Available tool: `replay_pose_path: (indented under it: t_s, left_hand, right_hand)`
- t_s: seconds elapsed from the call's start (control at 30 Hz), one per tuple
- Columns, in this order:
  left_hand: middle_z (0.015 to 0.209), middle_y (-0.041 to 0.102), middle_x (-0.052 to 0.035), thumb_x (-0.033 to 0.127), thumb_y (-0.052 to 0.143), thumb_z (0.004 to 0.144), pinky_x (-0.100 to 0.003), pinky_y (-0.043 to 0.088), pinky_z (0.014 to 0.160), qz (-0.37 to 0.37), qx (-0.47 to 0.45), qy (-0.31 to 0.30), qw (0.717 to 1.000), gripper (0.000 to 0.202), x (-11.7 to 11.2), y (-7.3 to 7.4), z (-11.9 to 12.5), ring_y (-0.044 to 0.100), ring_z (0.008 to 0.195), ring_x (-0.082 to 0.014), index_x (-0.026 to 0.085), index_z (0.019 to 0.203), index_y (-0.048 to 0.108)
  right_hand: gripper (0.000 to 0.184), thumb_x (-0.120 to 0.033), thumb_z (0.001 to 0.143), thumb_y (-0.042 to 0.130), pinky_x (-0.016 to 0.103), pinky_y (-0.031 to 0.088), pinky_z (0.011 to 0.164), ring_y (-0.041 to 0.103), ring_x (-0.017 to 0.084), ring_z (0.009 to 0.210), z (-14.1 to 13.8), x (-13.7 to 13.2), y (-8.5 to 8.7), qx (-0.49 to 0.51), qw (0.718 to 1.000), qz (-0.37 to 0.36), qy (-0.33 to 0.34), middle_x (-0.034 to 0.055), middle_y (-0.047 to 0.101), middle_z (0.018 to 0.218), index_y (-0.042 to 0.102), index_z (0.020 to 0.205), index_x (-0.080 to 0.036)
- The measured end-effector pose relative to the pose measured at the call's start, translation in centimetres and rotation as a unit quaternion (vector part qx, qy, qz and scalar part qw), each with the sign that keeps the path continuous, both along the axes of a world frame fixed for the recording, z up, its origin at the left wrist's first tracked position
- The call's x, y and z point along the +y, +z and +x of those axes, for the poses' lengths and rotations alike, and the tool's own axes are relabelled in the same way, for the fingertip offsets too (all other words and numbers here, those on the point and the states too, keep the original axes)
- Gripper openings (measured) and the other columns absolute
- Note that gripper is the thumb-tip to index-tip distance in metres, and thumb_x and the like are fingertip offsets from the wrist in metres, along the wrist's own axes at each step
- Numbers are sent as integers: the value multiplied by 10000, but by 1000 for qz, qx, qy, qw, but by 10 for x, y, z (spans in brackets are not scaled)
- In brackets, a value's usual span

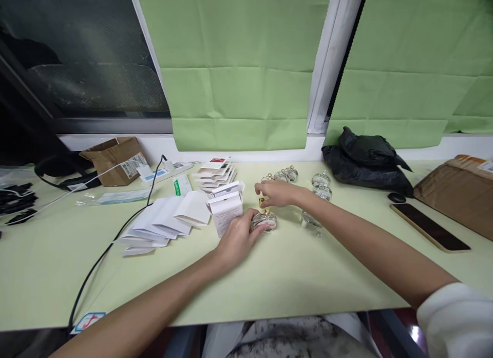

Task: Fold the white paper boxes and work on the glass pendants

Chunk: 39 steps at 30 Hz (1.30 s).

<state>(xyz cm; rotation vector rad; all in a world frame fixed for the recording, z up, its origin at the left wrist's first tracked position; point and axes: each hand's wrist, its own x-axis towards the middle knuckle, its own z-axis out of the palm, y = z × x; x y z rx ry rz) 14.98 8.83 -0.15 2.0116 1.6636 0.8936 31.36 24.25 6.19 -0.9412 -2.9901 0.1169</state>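
Around a small round glass bottle (265,222) with a gold neck, my left hand (236,237) is closed, keeping it upright on the table. Just above that bottle, my right hand (280,193) pinches a small gold cap (261,202), which is apart from the neck. Beside my left hand stands an open white carton (226,210) with fine print. Behind my right hand are several more glass bottles (291,173), some with gold necks. To the right of my right wrist sit other clear glass pieces (321,180), partly hidden by the forearm.
Flattened white cartons (162,222) are fanned out at left, with a stack of printed cards (217,170) behind. A black cable (111,245) crosses the table (292,281). Further out are a cardboard box (117,163), a black plastic bag (365,165), a phone (429,227) and a brown parcel (458,193).
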Motion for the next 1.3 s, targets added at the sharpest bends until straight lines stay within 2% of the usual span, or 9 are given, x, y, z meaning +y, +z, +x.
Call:
replay_pose_path:
  t_s: [0.1, 0.2, 0.3, 0.4, 0.5, 0.63, 0.77, 0.97, 1.3]
  left_hand:
    - [954, 771, -53, 553, 597, 1005, -314, 456, 711, 5, 0, 5, 1000, 382, 1, 0, 0, 714, 824, -260, 232, 1208, 637]
    - [900, 763, -50, 549, 611, 995, -318, 465, 715, 8, 3, 3, 1000, 393, 2, -1, -1, 711, 798, -262, 224, 1215, 643]
    - [794, 734, -30, 547, 597, 1003, -317, 464, 706, 0, -1, -4, 1000, 406, 3, -1, -2, 697, 732, -252, 217, 1236, 645]
    - [722, 703, -11, 535, 590, 1011, -310, 459, 695, 1, -14, -16, 1000, 400, 3, 0, -1, 683, 694, -238, 211, 1237, 648]
    - [699, 687, 1, 552, 602, 1000, -303, 451, 678, 0, -28, -28, 999, 414, 3, 3, 0, 667, 671, -227, 210, 1227, 650]
    - [694, 675, 6, 548, 605, 997, -295, 440, 654, -5, -38, -31, 999, 416, 3, 5, 2, 649, 654, -215, 206, 1230, 649]
    - [676, 660, 11, 526, 613, 997, -289, 439, 655, -2, -37, -34, 999, 409, 3, 5, 2, 637, 644, -206, 201, 1243, 653]
    - [677, 659, 17, 523, 577, 1021, -288, 430, 667, -7, -21, -46, 999, 404, 4, 6, 0, 617, 612, -194, 208, 1264, 650]
    - [660, 655, 21, 497, 579, 1024, -288, 432, 675, -14, -15, -50, 999, 412, 4, 8, 1, 631, 623, -204, 205, 1308, 640]
  right_hand:
    - [282, -299, 915, 768, 276, 369, 653, 675, 241, 893, -3, 2, -9, -10, 1000, -10, 14, 112, 746, 1091, 653, 1146, -186]
    - [123, -218, 943, 709, 278, 367, 674, 668, 238, 892, -2, 1, -8, 3, 1000, -10, 21, 100, 742, 1013, 676, 1057, -186]
    - [83, -215, 983, 652, 281, 409, 747, 661, 244, 981, 10, -6, 6, 44, 999, 0, 14, 107, 718, 1082, 679, 1059, -194]
    - [169, -264, 1051, 549, 316, 471, 837, 663, 214, 966, 33, -27, 23, 107, 994, 4, 5, 91, 685, 1166, 665, 1169, -231]
    - [222, -299, 1044, 560, 369, 535, 916, 680, 219, 1029, 53, -52, 28, 275, 959, -59, 22, 77, 676, 1219, 691, 1223, -283]
    - [345, -312, 989, 638, 440, 589, 982, 702, 236, 1078, 64, -76, 13, 398, 906, -143, 7, 72, 677, 1270, 612, 1332, -299]
    - [168, -302, 1003, 621, 436, 601, 1014, 715, 210, 1029, 60, -83, -1, 439, 882, -170, 24, 54, 677, 1176, 655, 1165, -269]
    - [146, -302, 1038, 570, 421, 591, 1018, 684, 229, 1112, 56, -88, -8, 427, 891, -145, 57, 60, 657, 1108, 672, 1138, -270]
    - [135, -335, 1065, 539, 374, 562, 891, 664, 224, 1019, 56, -87, -16, 390, 911, -123, 53, 79, 652, 1140, 657, 1057, -270]
